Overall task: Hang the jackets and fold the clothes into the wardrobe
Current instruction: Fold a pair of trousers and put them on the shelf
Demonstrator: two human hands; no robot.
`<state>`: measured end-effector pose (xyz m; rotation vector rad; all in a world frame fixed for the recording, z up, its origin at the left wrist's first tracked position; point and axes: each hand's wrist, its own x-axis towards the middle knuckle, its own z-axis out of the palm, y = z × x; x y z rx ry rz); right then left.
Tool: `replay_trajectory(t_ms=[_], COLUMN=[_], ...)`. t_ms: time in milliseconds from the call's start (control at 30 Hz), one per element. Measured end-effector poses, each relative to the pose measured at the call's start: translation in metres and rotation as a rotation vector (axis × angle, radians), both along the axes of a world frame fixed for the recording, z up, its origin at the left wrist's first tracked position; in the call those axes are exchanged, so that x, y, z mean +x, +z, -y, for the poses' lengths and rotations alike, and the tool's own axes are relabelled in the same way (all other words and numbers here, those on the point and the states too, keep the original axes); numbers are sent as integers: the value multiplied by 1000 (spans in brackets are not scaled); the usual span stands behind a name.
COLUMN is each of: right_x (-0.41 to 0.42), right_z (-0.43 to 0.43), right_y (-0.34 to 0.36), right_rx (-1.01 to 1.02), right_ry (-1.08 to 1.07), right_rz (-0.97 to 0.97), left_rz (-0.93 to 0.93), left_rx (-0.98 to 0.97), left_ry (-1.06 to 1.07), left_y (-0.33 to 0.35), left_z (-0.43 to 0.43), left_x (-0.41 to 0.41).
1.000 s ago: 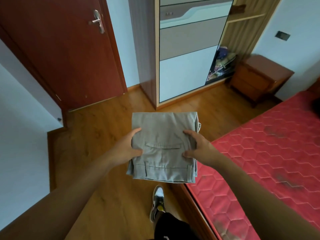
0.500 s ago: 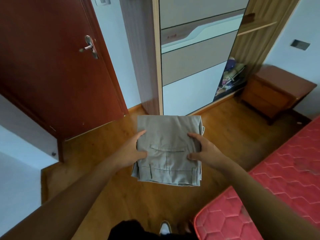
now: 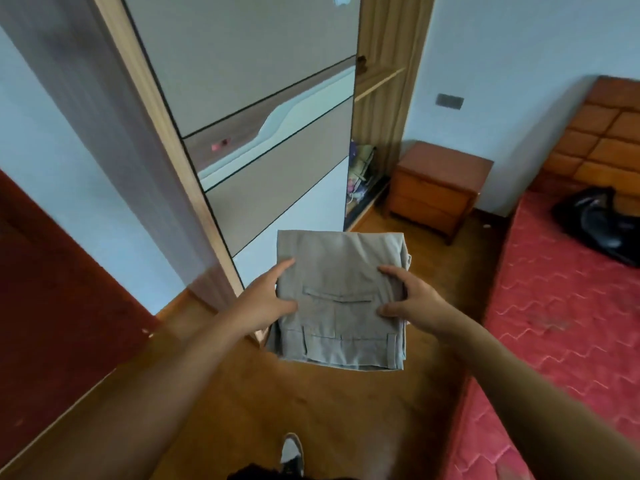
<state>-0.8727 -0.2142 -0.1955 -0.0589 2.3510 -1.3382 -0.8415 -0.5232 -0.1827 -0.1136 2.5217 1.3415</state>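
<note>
A pair of folded grey trousers (image 3: 341, 271) is held flat in front of me over the wooden floor. My left hand (image 3: 265, 301) grips its left edge and my right hand (image 3: 410, 299) grips its right edge, thumbs on top. The wardrobe (image 3: 263, 109) stands just ahead, its sliding door covering the left part. The right section (image 3: 377, 109) is open, with a shelf and a heap of coloured clothes (image 3: 360, 174) at the bottom.
A wooden nightstand (image 3: 438, 187) stands right of the wardrobe. The bed with a red mattress (image 3: 561, 323) runs along the right, a black garment (image 3: 602, 226) lying near its headboard. A dark red door (image 3: 52, 289) is at the left. My shoe (image 3: 291, 452) shows below.
I have stepped closer to the wardrobe and turned right, so the door slid left and the bed's headboard and black garment came into view. Both hands keep the same hold on the trousers.
</note>
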Motion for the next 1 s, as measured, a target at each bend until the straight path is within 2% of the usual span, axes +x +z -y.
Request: replay_trajectory(t_ms=[233,433,633,1000], right_x=[-76,-153,-281,-536], right_z=[-40,-96,-161,-281], right_y=[4,-3,-5,33], right_rx=[-6,-50,-87,-96], right_ry=[-260,-408,-422,-307], right_rz=[-11,-11,-16,-3], left_rz=[19,37,57,34], left_rx=[34,43,73,120], left_ry=[-256,-372,-340,-209], left_y=[7,0,-1,31], left_z=[-40,-103,-173,-282], left_x=[-149,-263,-394,-604])
